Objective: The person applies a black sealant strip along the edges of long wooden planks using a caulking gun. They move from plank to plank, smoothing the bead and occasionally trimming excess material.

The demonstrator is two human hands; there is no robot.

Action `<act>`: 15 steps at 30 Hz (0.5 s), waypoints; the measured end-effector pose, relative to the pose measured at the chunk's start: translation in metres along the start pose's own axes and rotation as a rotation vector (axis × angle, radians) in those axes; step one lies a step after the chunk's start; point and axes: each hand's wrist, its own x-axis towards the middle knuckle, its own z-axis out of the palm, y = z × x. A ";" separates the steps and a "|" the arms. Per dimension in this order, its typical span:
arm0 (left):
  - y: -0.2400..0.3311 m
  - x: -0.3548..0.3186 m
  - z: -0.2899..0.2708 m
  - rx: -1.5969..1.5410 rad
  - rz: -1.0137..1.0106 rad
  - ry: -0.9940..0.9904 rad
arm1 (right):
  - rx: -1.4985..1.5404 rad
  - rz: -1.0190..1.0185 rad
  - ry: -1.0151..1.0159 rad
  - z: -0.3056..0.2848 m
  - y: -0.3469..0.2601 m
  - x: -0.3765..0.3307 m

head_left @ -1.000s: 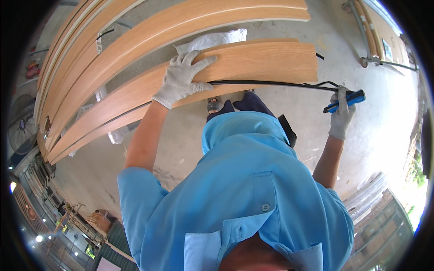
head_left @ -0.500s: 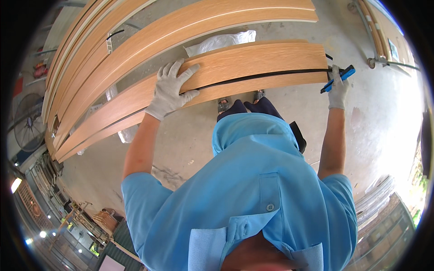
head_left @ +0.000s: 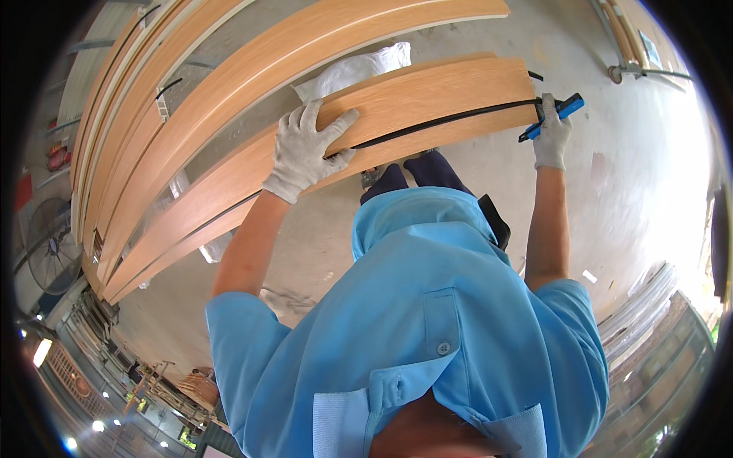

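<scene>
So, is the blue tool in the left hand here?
No, the blue tool is in the right hand, while the left hand rests on the wood-grain board.

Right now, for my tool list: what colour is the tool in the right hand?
Blue with black; the tool shows best in the head view.

Daylight glares white across the right edge of a grey concrete floor (head_left: 595, 229). Near the floor's upper right corner stands a metal rack (head_left: 634, 69) on a caster. A round wire-guarded fan (head_left: 52, 246) stands by the left edge; a lit lamp (head_left: 42, 352) glows towards the lower left corner.
</scene>
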 end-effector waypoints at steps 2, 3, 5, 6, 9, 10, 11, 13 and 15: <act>0.003 0.004 0.001 -0.012 0.020 0.021 | -0.055 0.008 0.024 0.001 -0.001 -0.001; 0.005 0.007 0.002 -0.016 0.027 0.025 | -0.075 0.009 0.036 0.001 0.000 -0.001; 0.008 0.014 0.002 -0.020 0.040 0.029 | -0.125 0.002 0.053 0.001 0.000 -0.001; 0.011 0.018 0.003 -0.023 0.047 0.025 | -0.126 0.009 0.052 0.000 0.000 -0.001; 0.020 0.031 0.003 -0.055 0.064 0.003 | -0.144 0.031 0.055 0.000 -0.001 -0.002; 0.024 0.036 0.003 -0.076 0.060 -0.005 | -0.158 0.036 0.052 0.000 -0.002 -0.004; 0.029 0.042 0.005 -0.082 0.081 0.007 | -0.174 0.039 0.050 0.000 -0.003 -0.005; 0.039 0.050 0.006 -0.119 0.113 0.033 | -0.210 0.059 0.052 0.000 -0.006 -0.009; 0.046 0.059 0.007 -0.148 0.118 0.041 | -0.240 0.060 0.069 0.001 -0.009 -0.012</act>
